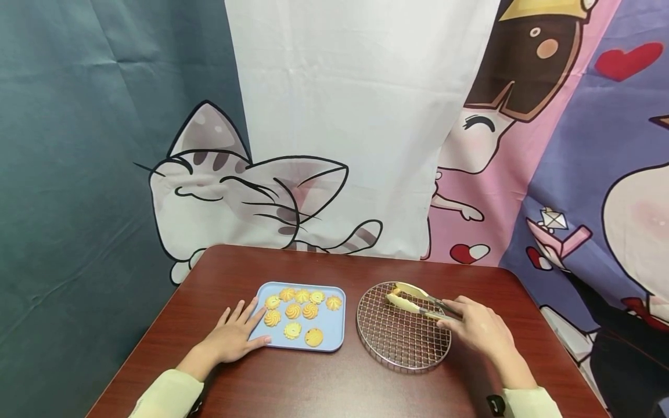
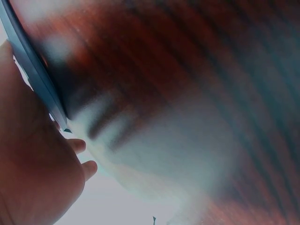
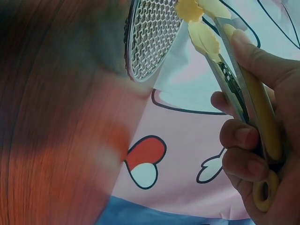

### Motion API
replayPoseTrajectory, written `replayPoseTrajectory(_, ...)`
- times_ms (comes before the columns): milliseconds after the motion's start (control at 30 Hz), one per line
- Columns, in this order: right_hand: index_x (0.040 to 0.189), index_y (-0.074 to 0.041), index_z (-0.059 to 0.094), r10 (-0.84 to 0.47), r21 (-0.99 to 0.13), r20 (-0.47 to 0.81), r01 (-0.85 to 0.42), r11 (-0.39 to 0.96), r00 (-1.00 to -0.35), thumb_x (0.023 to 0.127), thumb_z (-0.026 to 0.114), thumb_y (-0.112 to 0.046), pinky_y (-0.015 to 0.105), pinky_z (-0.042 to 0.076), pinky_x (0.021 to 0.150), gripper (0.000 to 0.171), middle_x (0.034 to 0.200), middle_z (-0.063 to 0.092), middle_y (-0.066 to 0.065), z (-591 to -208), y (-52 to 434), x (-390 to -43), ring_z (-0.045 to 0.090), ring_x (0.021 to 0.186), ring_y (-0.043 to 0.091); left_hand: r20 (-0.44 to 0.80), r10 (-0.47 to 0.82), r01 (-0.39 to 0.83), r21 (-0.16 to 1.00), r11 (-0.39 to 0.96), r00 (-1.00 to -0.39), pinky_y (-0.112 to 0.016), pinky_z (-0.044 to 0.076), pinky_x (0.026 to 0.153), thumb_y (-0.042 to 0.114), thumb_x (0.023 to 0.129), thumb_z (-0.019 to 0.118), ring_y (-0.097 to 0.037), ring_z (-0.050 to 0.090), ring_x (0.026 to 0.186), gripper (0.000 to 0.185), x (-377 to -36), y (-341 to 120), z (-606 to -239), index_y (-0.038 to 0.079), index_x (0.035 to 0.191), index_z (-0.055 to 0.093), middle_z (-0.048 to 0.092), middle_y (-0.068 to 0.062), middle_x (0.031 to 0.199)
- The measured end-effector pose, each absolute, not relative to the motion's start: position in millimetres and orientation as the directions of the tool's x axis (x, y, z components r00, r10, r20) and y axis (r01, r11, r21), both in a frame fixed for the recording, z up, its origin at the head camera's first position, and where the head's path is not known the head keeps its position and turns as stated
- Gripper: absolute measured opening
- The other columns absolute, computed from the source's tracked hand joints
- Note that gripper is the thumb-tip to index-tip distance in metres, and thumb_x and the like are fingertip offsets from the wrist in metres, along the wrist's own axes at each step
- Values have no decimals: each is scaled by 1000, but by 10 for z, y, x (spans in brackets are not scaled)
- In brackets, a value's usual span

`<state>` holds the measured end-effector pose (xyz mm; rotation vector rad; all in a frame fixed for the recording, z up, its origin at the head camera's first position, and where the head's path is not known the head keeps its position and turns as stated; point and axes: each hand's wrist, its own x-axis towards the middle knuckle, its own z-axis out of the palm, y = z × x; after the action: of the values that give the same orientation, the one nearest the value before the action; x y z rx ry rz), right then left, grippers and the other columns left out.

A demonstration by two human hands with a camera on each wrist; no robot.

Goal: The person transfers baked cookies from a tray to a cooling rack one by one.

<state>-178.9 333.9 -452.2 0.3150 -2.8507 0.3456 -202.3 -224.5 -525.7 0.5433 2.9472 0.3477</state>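
My right hand (image 1: 483,325) grips yellow-tipped tongs (image 3: 255,93) along their handles, thumb on one side and fingers curled round the other. Between the tong tips sits a small golden cookie (image 3: 189,9), over the far part of a round wire rack (image 1: 402,342). My left hand (image 1: 232,337) lies with fingers spread at the left edge of a blue tray (image 1: 334,337), thumb and fingertips over its rim. Several piped, swirled cookies (image 1: 293,312) lie on that tray, with a flatter round one (image 1: 314,337) near its front edge.
Tray and rack stand side by side on a reddish-brown wooden table (image 1: 313,386), a narrow gap between them. Behind the table's far edge hangs a cartoon-printed cloth (image 1: 360,116). Dark teal cloth (image 1: 94,174) hangs at the left.
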Motion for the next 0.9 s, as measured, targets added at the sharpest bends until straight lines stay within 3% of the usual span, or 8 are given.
replayPoseTrajectory(900, 124, -19, 75, -154, -198, 219, -199, 960, -963, 79, 85, -42, 37, 40, 53, 52, 90, 61, -8, -4509, 3445, -1723, 58, 70, 18, -82, 358, 331, 237, 913, -930, -70, 12, 117, 71, 95, 47, -50, 18, 150, 86, -1984, -2231, -5214, 13, 158, 37, 21, -17, 167)
